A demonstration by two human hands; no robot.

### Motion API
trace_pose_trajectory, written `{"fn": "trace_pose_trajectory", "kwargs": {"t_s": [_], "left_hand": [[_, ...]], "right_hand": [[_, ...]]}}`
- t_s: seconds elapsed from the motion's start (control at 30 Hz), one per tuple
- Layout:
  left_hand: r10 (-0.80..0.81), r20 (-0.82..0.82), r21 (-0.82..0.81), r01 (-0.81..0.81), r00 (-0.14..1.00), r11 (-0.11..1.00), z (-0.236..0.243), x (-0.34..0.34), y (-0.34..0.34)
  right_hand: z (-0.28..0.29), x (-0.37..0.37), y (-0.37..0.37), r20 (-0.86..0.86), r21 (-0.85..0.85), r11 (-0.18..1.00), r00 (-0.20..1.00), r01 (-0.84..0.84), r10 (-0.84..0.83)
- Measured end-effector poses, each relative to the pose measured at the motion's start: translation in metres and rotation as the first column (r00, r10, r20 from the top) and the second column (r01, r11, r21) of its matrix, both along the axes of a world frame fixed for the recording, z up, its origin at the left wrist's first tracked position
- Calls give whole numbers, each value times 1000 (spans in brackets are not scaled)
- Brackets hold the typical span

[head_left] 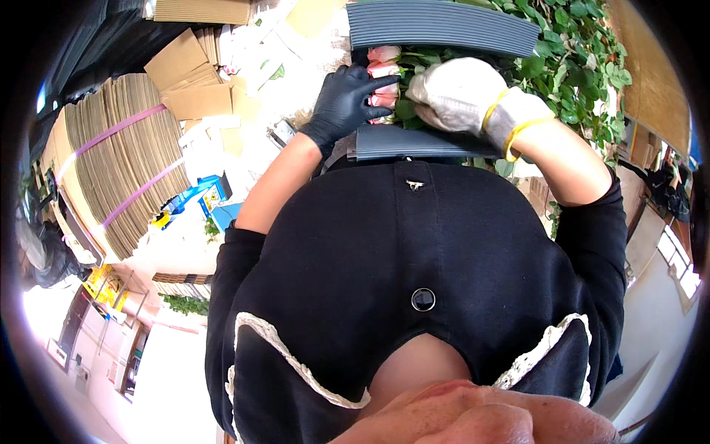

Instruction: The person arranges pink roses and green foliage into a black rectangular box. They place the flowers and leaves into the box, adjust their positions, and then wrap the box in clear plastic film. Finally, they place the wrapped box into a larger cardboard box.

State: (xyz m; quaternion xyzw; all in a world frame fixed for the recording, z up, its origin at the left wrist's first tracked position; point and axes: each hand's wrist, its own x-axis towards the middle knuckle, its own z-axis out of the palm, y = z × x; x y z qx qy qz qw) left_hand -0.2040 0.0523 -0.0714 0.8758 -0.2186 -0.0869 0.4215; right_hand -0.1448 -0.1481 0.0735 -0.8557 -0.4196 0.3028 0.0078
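Note:
My left hand [342, 103], in a black glove, rests at the left end of a row of pink rose heads [384, 72], two fingers stretched apart across them. My right hand [457, 95], in a white glove with yellow cuff bands, is bent with curled fingers just right of the roses, among their green leaves [405, 112]; what it holds is hidden. A dark grey ridged panel [442, 26] lies above the roses and another grey panel [414, 142] lies below them, near my body.
A tall bundle of cardboard sheets [111, 166] with pink straps stands at the left, near loose cardboard pieces [196, 100] and a blue tool [196, 200]. A thick heap of leafy stems [573, 81] fills the upper right, beside a brown board [658, 89].

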Motion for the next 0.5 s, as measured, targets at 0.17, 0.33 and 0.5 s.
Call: {"fn": "trace_pose_trajectory", "kwargs": {"t_s": [0.17,0.33,0.5], "left_hand": [[106,91,-79,-99,990,992,-31,-4,-4],[147,-213,-214,-193,966,958,-26,-8,-7],[154,-56,-83,-159,986,984,-23,-12,-7]], "right_hand": [[-55,-12,4,-171,-62,997,985,-48,37],[-67,-5,3,-321,-112,993,947,-34,-4],[-61,2,8,-406,-267,962,912,-59,-57]]}}
